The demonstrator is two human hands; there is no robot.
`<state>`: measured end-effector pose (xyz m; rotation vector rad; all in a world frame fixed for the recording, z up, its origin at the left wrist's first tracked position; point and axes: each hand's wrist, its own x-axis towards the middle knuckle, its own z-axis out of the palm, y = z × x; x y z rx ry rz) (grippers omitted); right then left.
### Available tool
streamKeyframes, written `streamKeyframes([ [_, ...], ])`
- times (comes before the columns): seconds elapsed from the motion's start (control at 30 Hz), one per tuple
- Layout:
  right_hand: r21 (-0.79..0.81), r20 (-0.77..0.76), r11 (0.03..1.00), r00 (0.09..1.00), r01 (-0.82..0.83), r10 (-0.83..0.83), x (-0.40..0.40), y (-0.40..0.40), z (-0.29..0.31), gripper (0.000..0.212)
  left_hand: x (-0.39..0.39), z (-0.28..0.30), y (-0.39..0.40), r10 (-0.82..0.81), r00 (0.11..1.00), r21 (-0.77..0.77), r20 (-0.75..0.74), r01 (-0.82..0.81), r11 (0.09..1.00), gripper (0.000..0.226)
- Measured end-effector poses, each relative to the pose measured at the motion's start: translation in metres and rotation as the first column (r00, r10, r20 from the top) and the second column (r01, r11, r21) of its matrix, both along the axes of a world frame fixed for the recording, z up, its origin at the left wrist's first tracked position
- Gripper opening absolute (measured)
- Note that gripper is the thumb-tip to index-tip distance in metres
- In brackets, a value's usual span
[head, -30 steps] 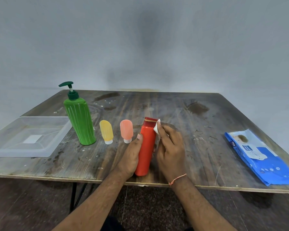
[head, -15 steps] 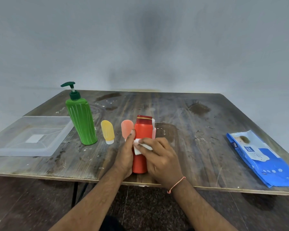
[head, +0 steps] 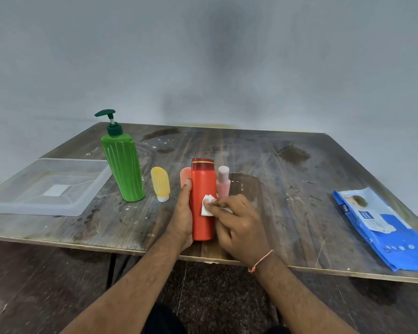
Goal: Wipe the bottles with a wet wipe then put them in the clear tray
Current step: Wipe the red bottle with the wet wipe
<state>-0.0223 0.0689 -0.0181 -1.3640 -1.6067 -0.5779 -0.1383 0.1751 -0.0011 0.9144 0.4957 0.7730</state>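
A tall orange-red bottle (head: pixel 202 186) stands upright near the table's front edge. My left hand (head: pixel 182 213) grips its left side. My right hand (head: pixel 239 222) pinches a small white wet wipe (head: pixel 207 208) and presses it against the bottle's front. Behind the bottle stand a small pink bottle (head: pixel 223 182) and a peach tube (head: pixel 184 174), both partly hidden. A yellow tube (head: pixel 160 183) and a green pump bottle (head: pixel 124 162) stand further left. The clear tray (head: pixel 17 206) lies at the table's left edge, with nothing in it.
A blue pack of wet wipes (head: pixel 381 225) lies at the right near the front edge. The wooden table (head: pixel 287 189) is stained, and a grey wall rises behind it. Dark floor shows below the front edge.
The wipe has gone from the bottle's cap down to its middle front. The bottle now stands more upright, and the pink bottle behind it has come into sight.
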Motion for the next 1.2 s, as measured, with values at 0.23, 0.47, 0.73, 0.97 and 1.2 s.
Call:
streamKeyframes([
  [0.23, -0.079, 0.107, 0.983, 0.979, -0.164, 0.172, -0.0038, -0.0042, -0.0043, 0.019, -0.0024, 0.0062, -0.0018, -0.013, 0.996, -0.071, 0.087, 0.019, 0.997, 0.080],
  [0.47, -0.051, 0.122, 0.995, 0.988, -0.085, 0.091, -0.0039, 0.0008, -0.0029, 0.019, -0.0030, 0.0038, 0.0002, 0.007, 0.994, -0.074, 0.112, 0.001, 0.997, 0.078],
  [0.73, -0.109, 0.191, 0.979, 0.963, -0.174, 0.192, -0.0057, -0.0024, -0.0051, 0.016, -0.0053, 0.0067, -0.0017, 0.012, 0.989, -0.071, 0.146, -0.001, 0.997, 0.076],
  [0.97, -0.059, 0.073, 0.995, 0.994, -0.080, 0.085, -0.0023, 0.0014, -0.0047, 0.017, -0.0038, 0.0015, 0.0050, 0.056, 0.981, -0.052, 0.185, -0.047, 0.998, 0.074],
  [1.2, -0.057, 0.002, 0.997, 0.999, -0.054, 0.055, -0.0029, 0.0034, -0.0026, 0.032, -0.0020, 0.0012, 0.0006, 0.031, 0.995, -0.044, 0.099, -0.027, 0.999, 0.075],
])
